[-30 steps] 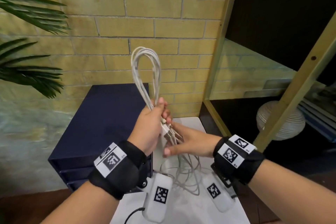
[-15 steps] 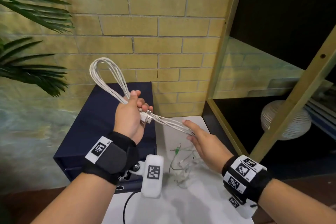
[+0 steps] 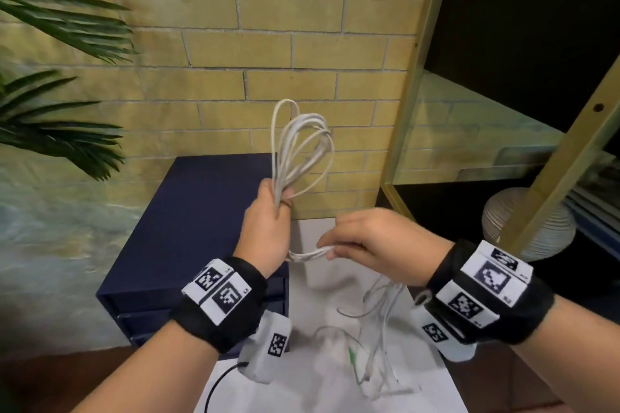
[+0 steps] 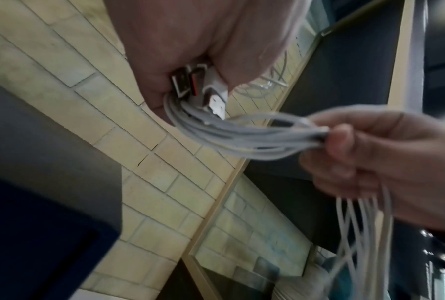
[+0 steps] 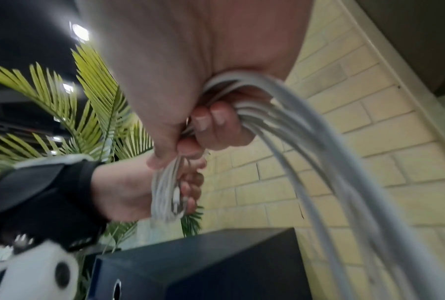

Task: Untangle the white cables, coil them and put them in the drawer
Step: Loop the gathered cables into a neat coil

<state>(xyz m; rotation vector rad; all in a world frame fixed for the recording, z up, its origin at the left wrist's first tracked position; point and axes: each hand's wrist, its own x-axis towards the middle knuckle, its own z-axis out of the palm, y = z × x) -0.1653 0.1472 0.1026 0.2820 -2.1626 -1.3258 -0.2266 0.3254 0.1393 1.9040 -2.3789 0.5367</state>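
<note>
Brick wall behind. Left hand (image 3: 268, 228) grips half-wound white cables (image 3: 298, 151); right hand (image 3: 372, 245) pinches the trailing strands. Loose tail on white table (image 3: 419, 389); navy drawer unit (image 3: 188, 231) shut.

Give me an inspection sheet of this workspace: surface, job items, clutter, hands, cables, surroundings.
Surface: white tabletop, loose strands lying on it.
Job's things: white cables partly coiled; navy drawer unit, drawers shut.
Clutter: nothing seen.
Hands: left hand grips the coil and its USB plugs; right hand pinches the strands.
Cables: uncoiled tails hang to the tabletop; a thin black lead at the near edge.
Surroundings: brick wall, palm fronds, gold-framed shelf, ribbed vase.
</note>
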